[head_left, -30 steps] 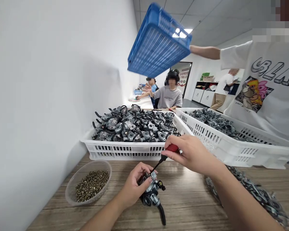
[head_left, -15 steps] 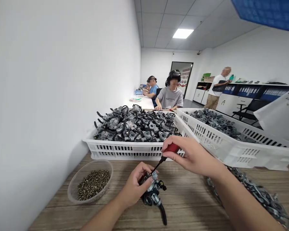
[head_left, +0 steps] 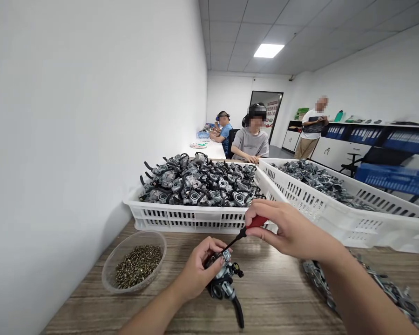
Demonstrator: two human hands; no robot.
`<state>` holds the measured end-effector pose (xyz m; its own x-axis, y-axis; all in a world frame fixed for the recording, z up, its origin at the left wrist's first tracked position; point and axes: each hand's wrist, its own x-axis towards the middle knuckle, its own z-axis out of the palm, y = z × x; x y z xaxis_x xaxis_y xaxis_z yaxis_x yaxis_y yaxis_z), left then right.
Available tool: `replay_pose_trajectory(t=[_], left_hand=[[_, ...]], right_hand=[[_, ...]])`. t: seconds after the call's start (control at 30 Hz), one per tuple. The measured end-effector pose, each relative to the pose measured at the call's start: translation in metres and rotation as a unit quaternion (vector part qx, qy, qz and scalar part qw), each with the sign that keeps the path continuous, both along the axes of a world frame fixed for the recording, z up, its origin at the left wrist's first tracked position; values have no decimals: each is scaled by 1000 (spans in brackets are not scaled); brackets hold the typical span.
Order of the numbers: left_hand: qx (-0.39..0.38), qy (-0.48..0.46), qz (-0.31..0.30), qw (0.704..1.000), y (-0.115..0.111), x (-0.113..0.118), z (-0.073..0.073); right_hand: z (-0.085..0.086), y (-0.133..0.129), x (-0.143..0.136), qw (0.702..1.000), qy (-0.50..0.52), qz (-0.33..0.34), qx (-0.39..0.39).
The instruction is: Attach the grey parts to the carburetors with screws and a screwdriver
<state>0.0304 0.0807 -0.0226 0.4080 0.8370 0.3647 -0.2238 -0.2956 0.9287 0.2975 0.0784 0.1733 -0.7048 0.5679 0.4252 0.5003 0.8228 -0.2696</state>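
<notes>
Red at the handle, the screwdriver is pinched between the thumb and fingers of our right hand, right of the lower centre of the frame. Its dark shaft slants down and to the left, to the upper end of a metal assembly at the lower centre. We cannot tell exactly where the tip sits, as it is too small to make out beside the fingers.

Our left hand is closed on the upper left side of the metal assembly, the thumb lying across it near the top. From that grip the assembly reaches out to the right and downward, its black hose pointing toward the bottom edge of the frame. Our right hand is higher up, apart from the assembly, with only the tool between.

At the lower left we have a clear bowl of small brassy screws on the wooden table. Across the middle of the frame, beyond our hands, a white basket is heaped with similar assemblies. Right of it, a second basket holds grey metal pieces. More metal parts lie at the lower right, partly behind our right forearm. A blue crate, blurred, shows at the right edge, and a person in a grey shirt sits beyond the baskets.
</notes>
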Motion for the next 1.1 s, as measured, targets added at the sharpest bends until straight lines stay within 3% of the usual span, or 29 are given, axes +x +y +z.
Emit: replay_pose_trajectory(t=[0.1, 0.17, 0.3, 0.37, 0.5, 0.57, 0.73, 0.8, 0.87, 0.93, 1.0, 1.1], left_hand=[[3, 6, 5, 1000, 0, 0, 3], [4, 6, 6, 1000, -1, -1, 4], [5, 5, 2, 1000, -3, 0, 5], [-6, 5, 3, 1000, -4, 0, 6], [-35, 13, 8, 999, -6, 0, 8], [-41, 18, 8, 999, -6, 0, 9], [-44, 9, 7, 999, -7, 1, 10], [-45, 10, 5, 999, -7, 1, 10], [-51, 16, 7, 999, -8, 1, 11], [-56, 19, 10, 998, -8, 1, 13], [-56, 22, 7, 998, -9, 0, 14], [-50, 15, -3, 999, -8, 0, 14]], right_hand=[[-7, 3, -9, 992, 11, -92, 85], [-6, 1, -11, 989, 14, -128, 74], [-1, 0, -3, 997, 29, -10, -67], [-2, 3, -2, 995, 43, 26, -86], [-9, 4, -9, 994, 37, -92, 56], [-7, 2, -10, 989, 15, -131, 72], [-4, 6, -6, 997, 31, -15, -65], [-8, 9, -10, 998, 40, -47, -7], [-12, 6, -16, 986, 29, -130, 95], [-12, 0, -19, 973, 7, -186, 139], [-8, -5, -18, 983, -11, -163, 82], [-4, -1, -12, 997, 19, -62, -37]])
